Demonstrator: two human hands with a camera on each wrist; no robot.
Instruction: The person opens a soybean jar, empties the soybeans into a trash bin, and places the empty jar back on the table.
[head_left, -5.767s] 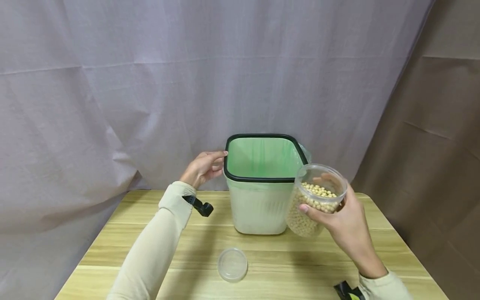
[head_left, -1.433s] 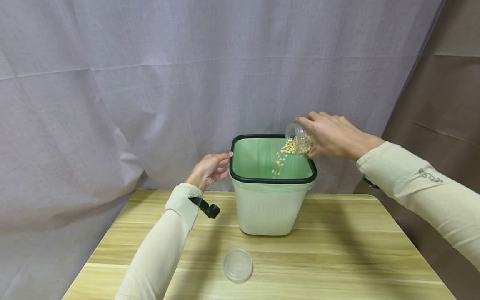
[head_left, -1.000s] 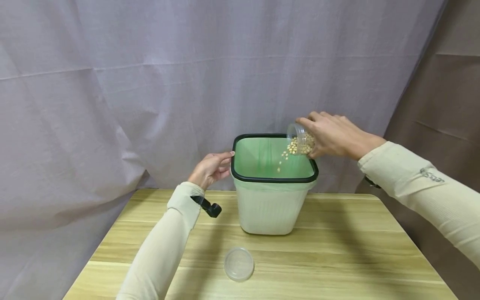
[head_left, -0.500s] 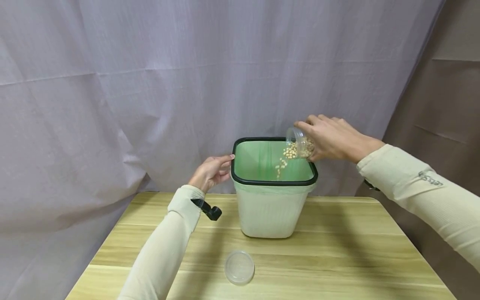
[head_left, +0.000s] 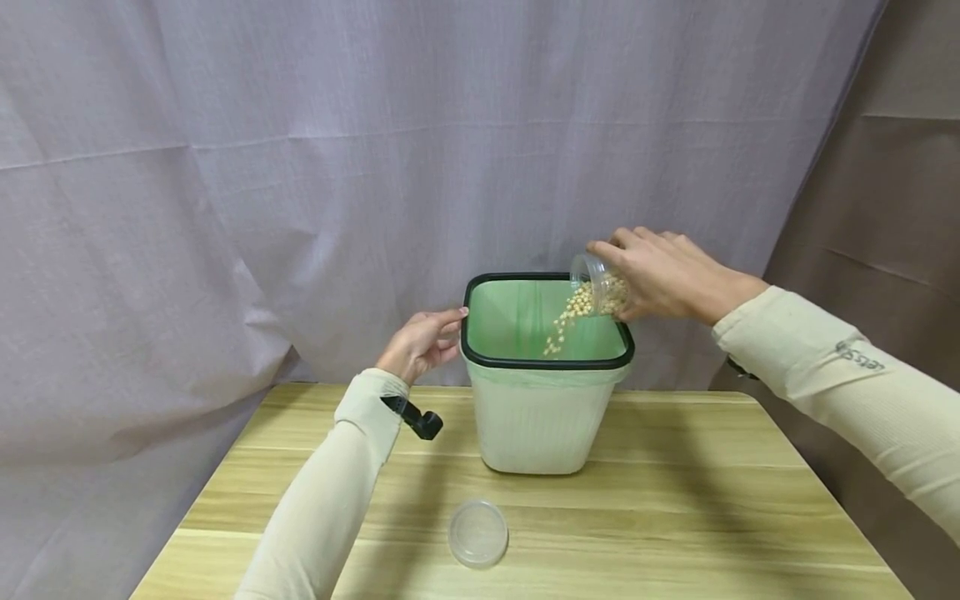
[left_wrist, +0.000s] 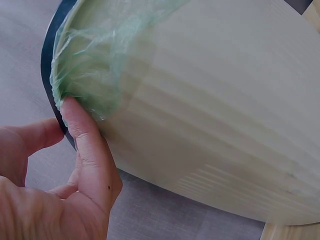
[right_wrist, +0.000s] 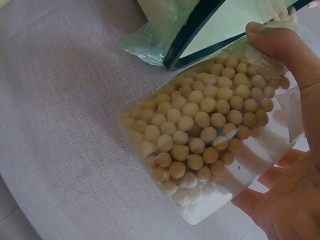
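Head view: the right hand (head_left: pixel 663 275) grips a clear jar (head_left: pixel 596 283) tilted over the green-lined bin (head_left: pixel 536 417) on the bench (head_left: pixel 675 517), soybeans (head_left: pixel 558 329) spilling inside. The fingers hide most of the jar; the bin's floor is out of sight. The left hand (head_left: pixel 420 342) pinches the bin's black rim (head_left: pixel 468 333), thumb on the liner. A loose lid (head_left: pixel 478 533) lies in front. Compared with half a second ago, the stream of beans is thicker.
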